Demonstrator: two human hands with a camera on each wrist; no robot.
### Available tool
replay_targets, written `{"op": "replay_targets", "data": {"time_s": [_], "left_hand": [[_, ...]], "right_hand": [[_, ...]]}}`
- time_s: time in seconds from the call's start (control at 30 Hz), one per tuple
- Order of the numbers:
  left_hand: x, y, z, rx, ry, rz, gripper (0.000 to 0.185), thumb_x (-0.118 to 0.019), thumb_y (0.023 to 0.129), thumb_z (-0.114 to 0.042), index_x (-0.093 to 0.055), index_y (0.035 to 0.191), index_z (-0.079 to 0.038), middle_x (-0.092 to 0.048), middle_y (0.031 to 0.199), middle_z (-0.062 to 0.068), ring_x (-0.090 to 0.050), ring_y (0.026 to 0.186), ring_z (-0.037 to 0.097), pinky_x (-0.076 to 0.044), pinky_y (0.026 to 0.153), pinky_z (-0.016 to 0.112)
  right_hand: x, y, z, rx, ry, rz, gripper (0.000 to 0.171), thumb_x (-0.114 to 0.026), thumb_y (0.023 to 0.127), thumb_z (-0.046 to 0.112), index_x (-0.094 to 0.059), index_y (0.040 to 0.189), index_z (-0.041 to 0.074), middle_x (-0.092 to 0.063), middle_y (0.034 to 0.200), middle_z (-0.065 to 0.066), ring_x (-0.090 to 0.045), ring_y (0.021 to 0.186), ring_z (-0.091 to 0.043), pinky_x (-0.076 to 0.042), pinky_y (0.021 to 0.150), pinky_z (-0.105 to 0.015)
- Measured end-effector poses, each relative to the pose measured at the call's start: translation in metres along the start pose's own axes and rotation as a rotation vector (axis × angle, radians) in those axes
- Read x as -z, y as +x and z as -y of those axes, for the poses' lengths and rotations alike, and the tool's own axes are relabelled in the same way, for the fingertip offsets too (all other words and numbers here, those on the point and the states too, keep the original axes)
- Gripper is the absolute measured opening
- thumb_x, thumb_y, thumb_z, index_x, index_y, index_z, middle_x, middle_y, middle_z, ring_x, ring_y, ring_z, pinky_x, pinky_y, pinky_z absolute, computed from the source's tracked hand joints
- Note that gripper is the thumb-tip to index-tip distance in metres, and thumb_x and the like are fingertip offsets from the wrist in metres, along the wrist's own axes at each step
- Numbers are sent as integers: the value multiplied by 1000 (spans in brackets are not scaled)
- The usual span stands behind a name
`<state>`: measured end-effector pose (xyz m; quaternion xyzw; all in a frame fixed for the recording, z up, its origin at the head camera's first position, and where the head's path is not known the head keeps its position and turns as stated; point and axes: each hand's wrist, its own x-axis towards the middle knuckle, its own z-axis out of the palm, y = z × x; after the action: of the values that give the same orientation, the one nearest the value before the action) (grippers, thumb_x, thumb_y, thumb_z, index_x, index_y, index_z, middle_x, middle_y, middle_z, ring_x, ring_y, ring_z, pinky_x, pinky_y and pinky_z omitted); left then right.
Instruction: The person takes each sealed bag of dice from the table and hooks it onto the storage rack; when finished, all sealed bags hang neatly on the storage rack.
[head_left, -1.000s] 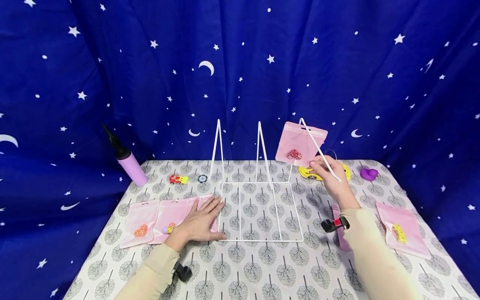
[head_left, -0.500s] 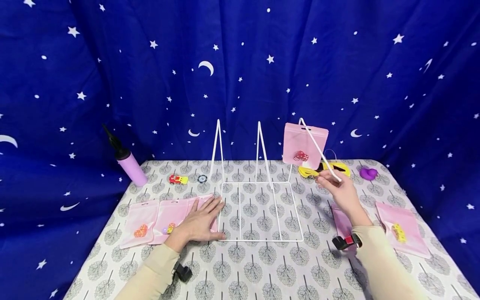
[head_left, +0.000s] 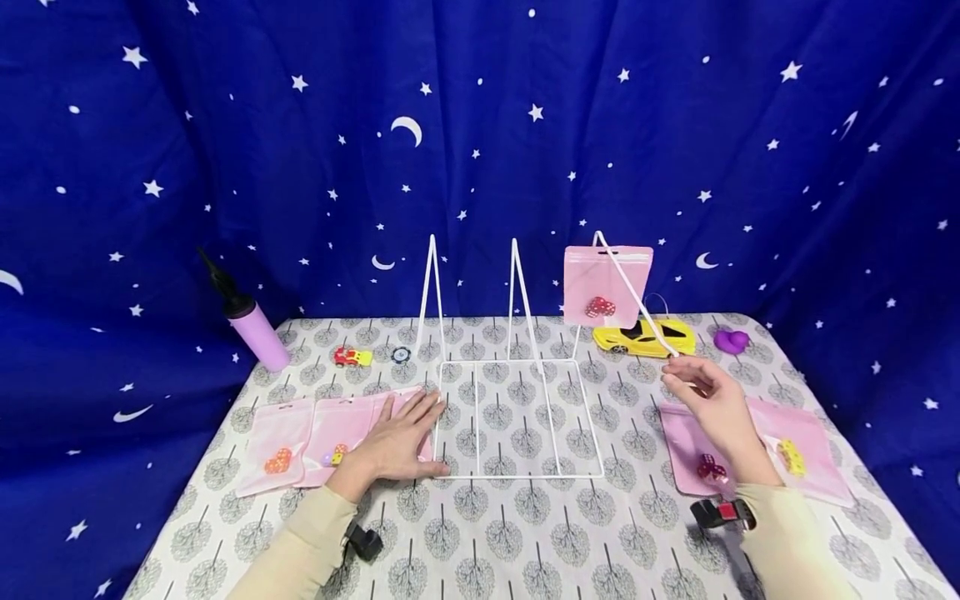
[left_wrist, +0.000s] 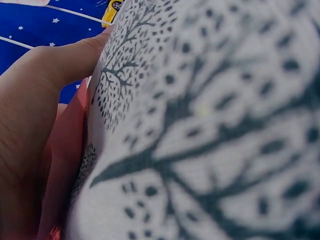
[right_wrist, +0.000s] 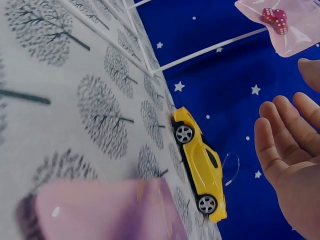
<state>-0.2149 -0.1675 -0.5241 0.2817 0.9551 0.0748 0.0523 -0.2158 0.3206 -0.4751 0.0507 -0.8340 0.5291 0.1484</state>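
Risk: pink pouch (head_left: 607, 285) could slip off wire rack (head_left: 517, 417). Right hand (head_left: 716, 408) fingers relaxed, holding nothing; left hand (head_left: 401, 442) spread flat.

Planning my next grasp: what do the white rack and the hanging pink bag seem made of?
Rack: thin stiff rods with a smooth white finish, probably coated metal wire. Bag: glossy see-through film, likely plastic; red dice show through it.
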Motion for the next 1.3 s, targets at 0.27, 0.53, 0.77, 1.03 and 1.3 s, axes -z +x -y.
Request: {"op": "replay_targets", "data": {"time_s": [0.27,0.53,0.77,1.03,1.3], "left_hand": [[0,0,0,6,1,-7,110,-52,75,-82,-18,157,-17,-9,165,4,-11,151,29,-4,118,65],[-1,1,0,-5,-3,-6,110,-51,75,-82,-19,156,-16,-9,165,5,-11,151,31,-5,117,66],[0,0,0,-5,-7,-10,110,-53,75,-81,-20,156,-15,-10,165,5,-11,151,31,-5,117,67],[2,-1,0,-4,-6,-22,110,-53,75,-81,-20,156,-16,-11,164,5,-12,150,31,-6,117,67],[0,0,0,5,14,-1,110,-49,75,-83,-17,157,-18,-8,165,3,-10,151,28,-3,118,65]], "right_hand": [[13,-19,-8,16,-81,-27,41,-68,90,9,-55,127,-5,-67,108,15,-60,94,9,-45,85,-2],[28,-36,-18,-17,-178,-42,44,-70,90,14,-54,127,-6,-60,103,24,-56,88,15,-47,77,-1],[42,-47,-23,-146,-393,36,62,-67,93,31,-45,137,-6,-59,121,-31,-65,94,-14,-54,79,-28],[45,-54,-32,-229,-479,109,78,-66,92,40,-35,141,-12,-55,123,-37,-57,106,-51,-44,84,-62],[48,-56,-31,-329,-557,194,95,-63,90,53,-27,141,-17,-48,127,-43,-50,110,-58,-42,88,-66]]}}
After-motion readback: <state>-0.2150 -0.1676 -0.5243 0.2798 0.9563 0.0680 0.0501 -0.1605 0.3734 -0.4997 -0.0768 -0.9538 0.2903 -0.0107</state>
